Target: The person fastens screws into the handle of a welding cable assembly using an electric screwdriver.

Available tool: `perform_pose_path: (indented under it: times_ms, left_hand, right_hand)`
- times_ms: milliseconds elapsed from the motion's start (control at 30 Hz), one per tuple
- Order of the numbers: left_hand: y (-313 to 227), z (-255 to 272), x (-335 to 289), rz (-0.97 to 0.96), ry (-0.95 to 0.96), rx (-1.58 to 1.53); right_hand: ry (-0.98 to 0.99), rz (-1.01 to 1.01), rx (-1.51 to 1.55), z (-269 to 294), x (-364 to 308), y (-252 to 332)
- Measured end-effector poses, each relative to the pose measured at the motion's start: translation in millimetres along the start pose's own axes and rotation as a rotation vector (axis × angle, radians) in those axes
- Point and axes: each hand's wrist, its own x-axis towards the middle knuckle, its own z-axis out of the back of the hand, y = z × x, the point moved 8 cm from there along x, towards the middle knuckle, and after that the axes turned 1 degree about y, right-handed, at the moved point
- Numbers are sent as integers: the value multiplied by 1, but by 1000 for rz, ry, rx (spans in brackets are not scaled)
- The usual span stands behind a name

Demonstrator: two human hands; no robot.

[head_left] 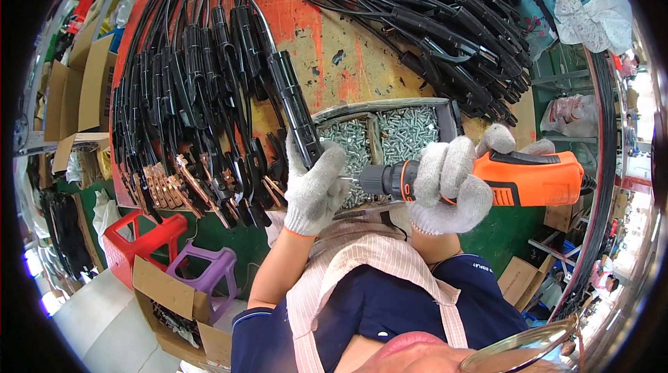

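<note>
My left hand (313,192), in a grey knit glove, is closed round the lower end of a long black plastic cable handle (292,98). A black cable runs from its top end. In my gloved right hand (449,188) is an orange and black power screwdriver (536,178), lying sideways. Its thin bit points left and reaches my left hand's fingers; whether the tip touches the handle is hidden. Behind both hands stands a divided tray (410,103) holding many small silvery screws (403,133).
Rows of black cabled handles (202,81), several with copper-coloured jaws (160,188), hang over the left table edge. Another pile of black handles (459,32) covers the table's right side. Red stool (149,241), purple stool (209,268) and cardboard box (167,286) stand at the lower left.
</note>
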Motion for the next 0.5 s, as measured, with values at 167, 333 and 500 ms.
perform_pose_path:
  times_ms: [167,333,500]
  left_hand:
    - [7,4,-2,63,-48,27]
    - [9,6,1,53,-78,1]
    - [17,11,7,33,-9,-38]
  right_hand:
    - [-385,3,53,10,-9,4]
    - [-314,74,131,26,-21,8]
    - [-306,224,75,25,-7,28]
